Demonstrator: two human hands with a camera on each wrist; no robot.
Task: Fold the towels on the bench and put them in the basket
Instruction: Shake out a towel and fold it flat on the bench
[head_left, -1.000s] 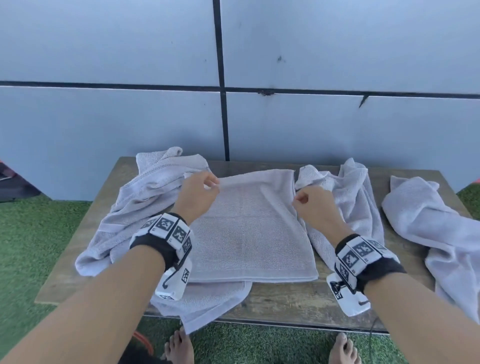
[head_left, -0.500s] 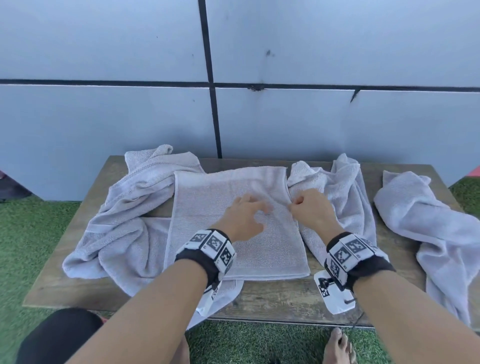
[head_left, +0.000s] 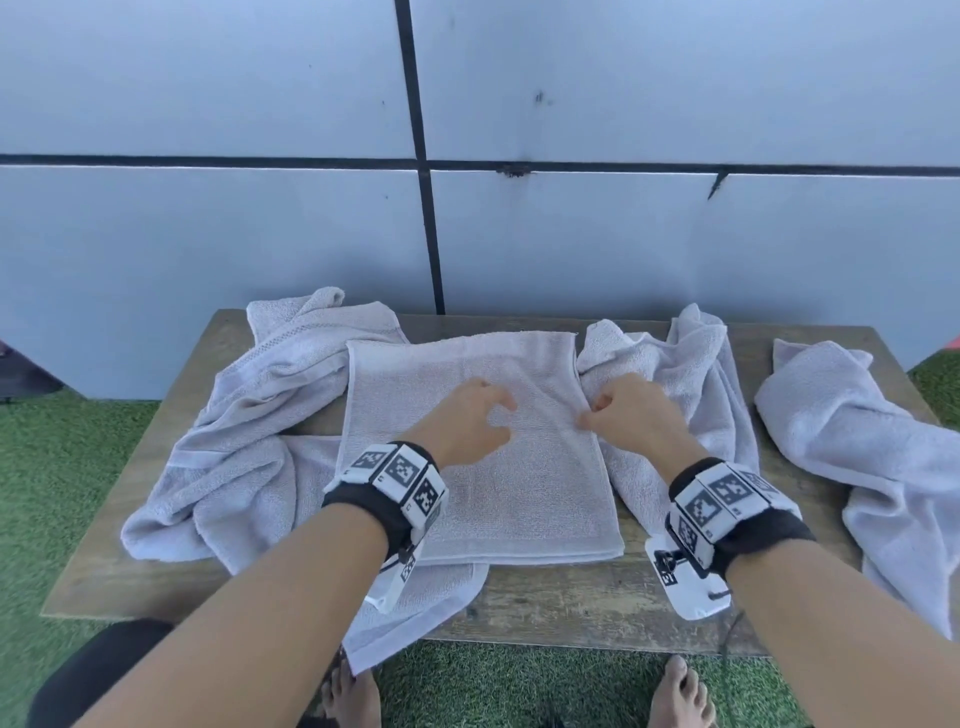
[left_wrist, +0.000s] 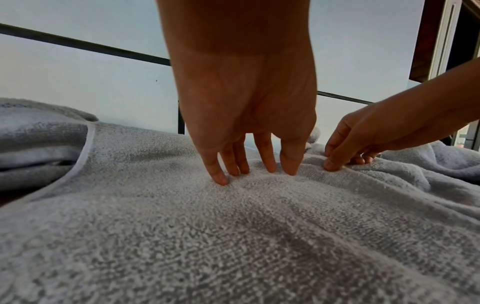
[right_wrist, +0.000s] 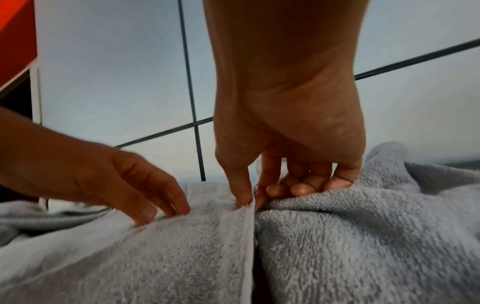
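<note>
A pale grey folded towel (head_left: 498, 467) lies flat in the middle of the wooden bench (head_left: 561, 608). My left hand (head_left: 467, 421) rests on its upper middle, the straight fingertips (left_wrist: 221, 179) pressing into the pile. My right hand (head_left: 623, 410) is at the towel's right edge, where thumb and forefinger (right_wrist: 244, 197) pinch the hem (right_wrist: 246, 224). Crumpled grey towels lie to the left (head_left: 249, 415), just right of the folded one (head_left: 691, 384), and at the far right (head_left: 852, 447). No basket is in view.
A grey panelled wall (head_left: 467, 234) stands right behind the bench. Green artificial grass (head_left: 62, 467) surrounds it. My bare feet (head_left: 675, 696) are by the bench's front edge. One towel corner (head_left: 395, 623) hangs over that edge.
My left hand let go of the towel's far left corner and came down onto its middle with straight fingers. The right hand stayed at the right edge. The head view shifted slightly.
</note>
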